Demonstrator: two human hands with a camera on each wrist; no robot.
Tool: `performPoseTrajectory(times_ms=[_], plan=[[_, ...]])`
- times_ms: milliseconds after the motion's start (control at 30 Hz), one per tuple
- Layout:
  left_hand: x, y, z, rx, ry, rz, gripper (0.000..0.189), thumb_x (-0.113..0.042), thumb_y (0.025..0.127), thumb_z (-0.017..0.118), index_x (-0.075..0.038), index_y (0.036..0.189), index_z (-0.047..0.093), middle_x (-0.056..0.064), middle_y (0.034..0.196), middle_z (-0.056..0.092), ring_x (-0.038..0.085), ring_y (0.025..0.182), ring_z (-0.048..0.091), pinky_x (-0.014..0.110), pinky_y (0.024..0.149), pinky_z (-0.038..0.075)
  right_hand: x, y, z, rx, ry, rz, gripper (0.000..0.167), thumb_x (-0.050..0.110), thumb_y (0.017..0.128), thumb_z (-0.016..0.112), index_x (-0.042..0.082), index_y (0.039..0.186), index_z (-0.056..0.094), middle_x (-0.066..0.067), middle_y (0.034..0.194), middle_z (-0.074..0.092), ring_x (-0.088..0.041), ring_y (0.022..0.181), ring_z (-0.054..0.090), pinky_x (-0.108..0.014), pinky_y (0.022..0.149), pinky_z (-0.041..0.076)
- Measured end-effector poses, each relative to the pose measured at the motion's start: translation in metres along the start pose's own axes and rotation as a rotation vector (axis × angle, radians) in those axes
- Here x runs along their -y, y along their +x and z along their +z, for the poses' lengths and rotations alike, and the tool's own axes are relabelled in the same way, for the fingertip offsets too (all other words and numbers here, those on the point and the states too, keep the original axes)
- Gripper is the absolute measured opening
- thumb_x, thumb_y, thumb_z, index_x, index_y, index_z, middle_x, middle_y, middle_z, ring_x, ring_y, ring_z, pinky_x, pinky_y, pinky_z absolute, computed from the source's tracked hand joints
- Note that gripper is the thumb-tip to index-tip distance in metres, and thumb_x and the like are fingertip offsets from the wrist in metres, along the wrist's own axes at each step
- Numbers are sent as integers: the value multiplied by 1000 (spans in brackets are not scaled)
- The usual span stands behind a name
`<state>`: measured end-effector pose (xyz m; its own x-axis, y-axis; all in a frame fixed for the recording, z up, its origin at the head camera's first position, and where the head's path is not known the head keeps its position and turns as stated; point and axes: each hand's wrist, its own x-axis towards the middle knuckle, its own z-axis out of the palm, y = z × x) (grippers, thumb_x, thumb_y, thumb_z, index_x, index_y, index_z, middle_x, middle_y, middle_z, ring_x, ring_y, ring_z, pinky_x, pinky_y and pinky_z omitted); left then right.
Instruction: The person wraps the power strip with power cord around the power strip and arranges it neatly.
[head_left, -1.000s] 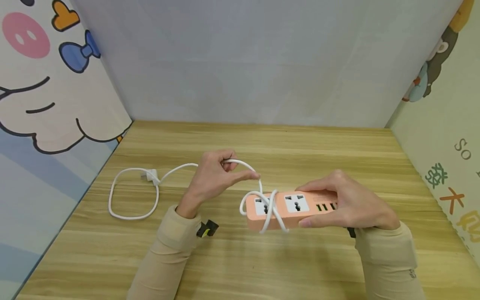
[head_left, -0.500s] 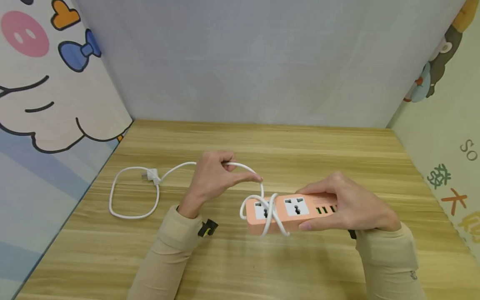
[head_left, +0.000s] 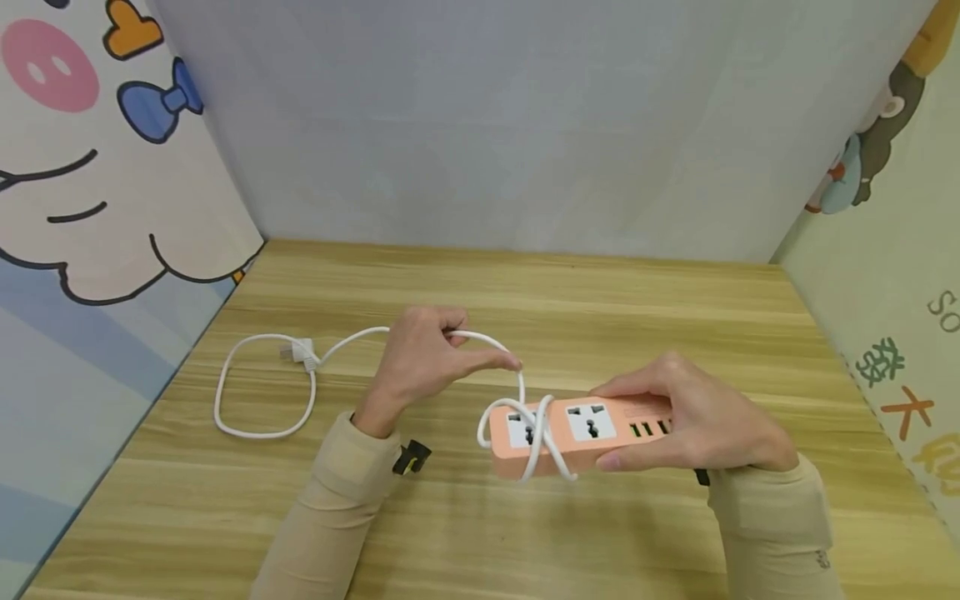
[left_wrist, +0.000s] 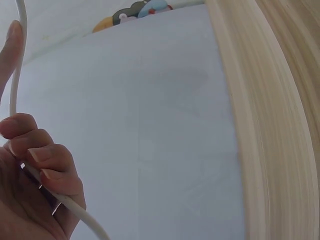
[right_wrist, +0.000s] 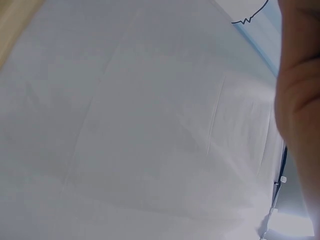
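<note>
In the head view my right hand (head_left: 712,417) grips the right end of an orange power strip (head_left: 558,442), thumb along its near side. White sockets and several USB ports show on its upper face. A white power cord (head_left: 491,340) crosses over itself around the strip's left end. My left hand (head_left: 423,354) holds the cord up, its thumb lying against it. In the left wrist view the fingers (left_wrist: 47,155) curl round the cord, which runs past the thumb above. The right wrist view shows only part of the right hand (right_wrist: 302,90).
The cord's far end lies in a loop on the wooden table (head_left: 465,533), at the left, with its white plug (head_left: 303,352) there. A grey-white wall panel (head_left: 510,125) stands at the back. Cartoon-printed panels (head_left: 120,167) flank both sides.
The power strip and right hand have come slightly lower in the head view. The left hand has also dropped a little, still holding the cord.
</note>
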<state>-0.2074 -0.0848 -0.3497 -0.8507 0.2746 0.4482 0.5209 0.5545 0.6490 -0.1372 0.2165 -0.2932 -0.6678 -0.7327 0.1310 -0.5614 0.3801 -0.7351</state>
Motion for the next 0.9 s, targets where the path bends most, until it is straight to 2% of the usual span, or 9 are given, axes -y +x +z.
performPoseTrajectory(times_ms=[233,433,500,767,900], plan=[[1,0,0,2,-7,26,72,-66,63,87,-23,57,30,-11,51,24,5,51,20,22,51,22,-2,0,2,9,15,-10,33,23,84,85,26,115,73,12,88,74,-3,60,62,-22,53,50],[-2,1,1,-22,-21,65,67,-51,64,92,-23,57,32,-11,50,25,5,50,21,22,51,23,-1,0,2,8,-27,-7,31,27,84,84,28,114,73,15,86,73,-2,61,62,-21,54,51],[-3,0,1,-25,-27,76,67,-51,65,92,-23,57,32,-11,50,25,4,50,21,22,51,23,-1,0,1,10,-34,-6,31,28,85,84,28,113,73,15,86,73,-2,62,62,-21,54,51],[-4,1,3,-70,-51,145,71,-73,69,78,-22,57,29,-11,51,23,4,50,18,22,51,22,-1,0,2,12,-54,10,30,29,84,85,29,112,74,16,87,72,-2,63,62,-21,56,51],[-5,1,4,-97,-65,175,72,-76,70,73,-21,57,28,-10,52,23,4,51,18,22,51,22,-1,1,2,17,-57,14,30,31,84,84,30,112,73,16,85,72,-1,62,62,-21,55,51]])
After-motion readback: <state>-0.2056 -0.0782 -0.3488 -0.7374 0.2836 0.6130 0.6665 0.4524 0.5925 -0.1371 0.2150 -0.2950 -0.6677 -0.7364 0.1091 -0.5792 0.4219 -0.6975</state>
